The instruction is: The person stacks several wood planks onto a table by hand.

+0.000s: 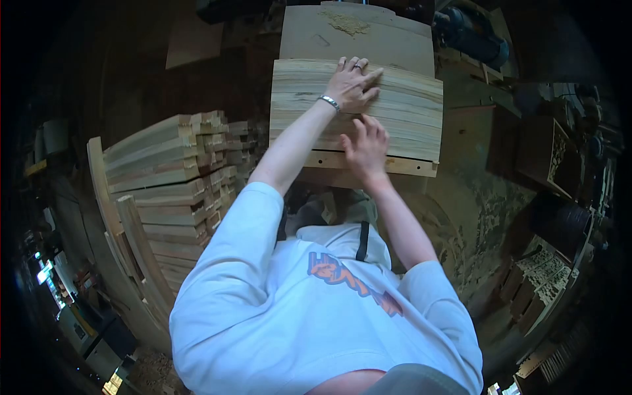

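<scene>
A row of pale wooden strips [408, 105] lies side by side across the bench in front of me. My left hand [352, 87], with a ring and a metal bracelet, rests on top of the strips toward the far side, fingers spread. Closer to my body, my right hand [367, 146] is at the near strips, its thumb and fingers apart. It reaches over a wooden bar with dark holes [405, 166] along the bench's near edge. Neither hand is wrapped round a strip.
At left stands a tall stack of wooden pieces [158, 155], with upright posts [105, 187] beside it. Sawdust [345, 24] lies on a board [395, 43] beyond the strips. A dark blue motor-like machine [471, 36] is at far right; boxes of small wood pieces [543, 273] stand right.
</scene>
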A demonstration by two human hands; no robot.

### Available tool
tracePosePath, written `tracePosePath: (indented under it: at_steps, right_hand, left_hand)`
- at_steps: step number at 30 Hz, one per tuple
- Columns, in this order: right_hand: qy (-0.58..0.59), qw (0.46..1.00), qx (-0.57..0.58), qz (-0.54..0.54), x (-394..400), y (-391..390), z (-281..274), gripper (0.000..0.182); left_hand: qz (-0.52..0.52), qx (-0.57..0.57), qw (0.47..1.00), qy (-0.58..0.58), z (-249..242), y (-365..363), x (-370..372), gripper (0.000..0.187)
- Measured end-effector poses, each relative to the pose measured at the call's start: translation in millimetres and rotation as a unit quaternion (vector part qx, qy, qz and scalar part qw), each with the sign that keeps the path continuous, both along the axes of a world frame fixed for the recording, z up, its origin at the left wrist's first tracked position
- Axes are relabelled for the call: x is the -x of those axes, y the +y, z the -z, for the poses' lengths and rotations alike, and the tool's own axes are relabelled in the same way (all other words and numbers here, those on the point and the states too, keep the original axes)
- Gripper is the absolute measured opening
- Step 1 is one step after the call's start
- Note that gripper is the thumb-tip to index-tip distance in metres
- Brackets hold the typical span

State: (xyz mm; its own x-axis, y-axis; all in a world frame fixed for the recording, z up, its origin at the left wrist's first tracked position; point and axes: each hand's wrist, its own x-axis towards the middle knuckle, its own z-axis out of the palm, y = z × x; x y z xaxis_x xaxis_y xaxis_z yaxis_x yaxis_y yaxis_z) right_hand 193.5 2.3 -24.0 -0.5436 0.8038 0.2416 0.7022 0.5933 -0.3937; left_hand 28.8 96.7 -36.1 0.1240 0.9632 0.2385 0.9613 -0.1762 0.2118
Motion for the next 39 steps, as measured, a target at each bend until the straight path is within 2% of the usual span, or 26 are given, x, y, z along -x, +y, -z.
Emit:
tracePosePath:
  at_steps: [2, 4, 6, 9, 11, 12, 13, 14, 15, 16, 17, 18, 19, 20, 21, 22, 26, 28, 29, 30, 31, 33, 34, 35, 36, 39]
  right_hand:
    - [0.021, 0.997, 0.048, -0.05, -50.0, 39.4, 11.6, 0.054]
    - [-0.037, 0.971, 0.026, 0.235, -81.5, 75.3, -25.9, 0.063]
    - [-0.051, 0.916, 0.226, 0.327, -110.6, 114.3, -24.8, 0.073]
    - [-0.03, 0.886, 0.314, 0.341, -100.3, 142.3, -27.6, 0.083]
    - [-0.03, 0.893, 0.314, 0.322, -98.2, 158.4, -23.2, 0.086]
    - [0.01, 0.898, 0.322, 0.299, -99.2, 169.0, -21.9, 0.086]
    - [0.048, 0.902, 0.329, 0.277, -99.1, 178.1, -19.1, 0.085]
    - [0.078, 0.909, 0.295, 0.284, -98.7, 179.2, -13.0, 0.077]
    - [0.08, 0.908, 0.3, 0.281, -95.7, 172.6, -13.6, 0.077]
    - [0.06, 0.96, 0.128, 0.243, -89.8, 157.2, -16.3, 0.07]
    - [0.04, 0.978, -0.05, 0.196, -83.0, 140.5, -20.9, 0.064]
    - [0.086, 0.991, -0.04, 0.096, -76.3, 120.8, -23.0, 0.061]
    - [0.131, 0.991, -0.03, -0.008, -71.7, 96.5, -22.5, 0.058]
    - [0.14, 0.978, 0.092, -0.128, -69.8, 70.5, -16.2, 0.06]
    - [0.112, 0.974, 0.1, -0.172, -61.9, 49.6, -28.8, 0.061]
    - [0.08, 0.966, 0.107, -0.219, -56.4, 34.9, -39.7, 0.062]
    - [0.007, 0.969, 0.081, -0.235, -53.6, 21.9, -22.3, 0.071]
    - [0.002, 0.96, 0.095, -0.263, -51.2, 26.8, -25.7, 0.082]
    - [0.006, 0.953, 0.089, -0.29, -52.8, 26.1, -24.8, 0.082]
    - [-0.011, 0.955, 0.105, -0.278, -55.1, 25.7, -20.0, 0.084]
    - [-0.028, 0.955, 0.12, -0.268, -53.5, 27.1, -17.8, 0.087]
    - [-0.011, 0.947, 0.08, -0.31, -40.9, 38.8, -29.7, 0.084]
    - [0.055, 0.907, 0.29, -0.302, -32.9, 48.3, -40.3, 0.086]
    - [0.102, 0.823, 0.487, -0.274, -23.4, 56.5, -45.6, 0.088]
    - [0.089, 0.815, 0.484, -0.307, -18.1, 63.5, -44.9, 0.088]
    - [0.005, 0.846, 0.403, -0.349, -8.6, 86.2, -39.8, 0.088]
  left_hand:
    - [0.026, 0.013, 1.0, 0.013, -11.1, -25.1, 2.2, 0.06]
    - [0.048, 0.009, 0.998, 0.026, -9.7, -34.2, -1.3, 0.065]
    - [0.049, 0.011, 0.998, 0.027, -10.3, -32.9, -1.9, 0.065]
    - [0.048, 0.016, 0.998, 0.028, -17.2, -26.5, -0.7, 0.065]
    - [0.02, 0.025, 0.999, 0.039, -15.1, -26.3, 1.4, 0.063]
    - [0.018, 0.036, 0.999, 0.025, -16.7, -20.6, 4.2, 0.076]
    - [0.015, 0.038, 0.999, 0.032, -18.2, -18.7, 8.7, 0.076]
    - [0.04, 0.048, 0.998, 0.025, -19.2, -20.1, 12.9, 0.088]
    - [0.065, 0.059, 0.996, 0.017, -26.9, -21.6, 14.4, 0.102]
    - [0.063, 0.064, 0.996, 0.021, -33.5, -22.1, 14.9, 0.102]
    - [0.075, 0.113, 0.988, 0.073, -39.9, -21.8, 15.6, 0.115]
    - [0.083, 0.162, 0.976, 0.124, -46.1, -20.5, 16.6, 0.129]
    - [0.074, 0.167, 0.975, 0.126, -51.7, -18.7, 13.6, 0.129]
    - [0.063, 0.221, 0.968, 0.103, -56.8, -14.4, 8.8, 0.133]
    - [0.053, 0.273, 0.958, 0.078, -60.1, -9.4, 6.5, 0.136]
    - [0.06, 0.269, 0.959, 0.061, -60.7, -6.2, 8.5, 0.134]
    - [0.067, 0.319, 0.945, 0.018, -76.6, 11.4, 23.4, 0.131]
    - [0.064, 0.419, 0.898, -0.119, -97.7, 12.1, 29.9, 0.125]
    - [0.037, 0.412, 0.902, -0.123, -105.3, 2.2, 28.6, 0.125]
    - [-0.006, 0.46, 0.835, -0.302, -115.6, -12.0, 24.1, 0.122]
    - [-0.046, 0.479, 0.738, -0.474, -126.2, -29.2, 22.0, 0.118]
    - [-0.071, 0.465, 0.643, -0.605, -155.5, -77.6, 10.3, 0.112]
    - [-0.066, 0.432, 0.643, -0.629, -159.9, -106.1, 2.4, 0.112]
    - [-0.058, 0.397, 0.646, -0.649, -161.9, -134.8, -5.4, 0.112]
    - [-0.061, 0.331, 0.648, -0.683, -163.9, -165.6, -18.8, 0.114]
    - [-0.11, 0.152, 0.671, -0.718, -183.8, -257.4, -63.1, 0.121]
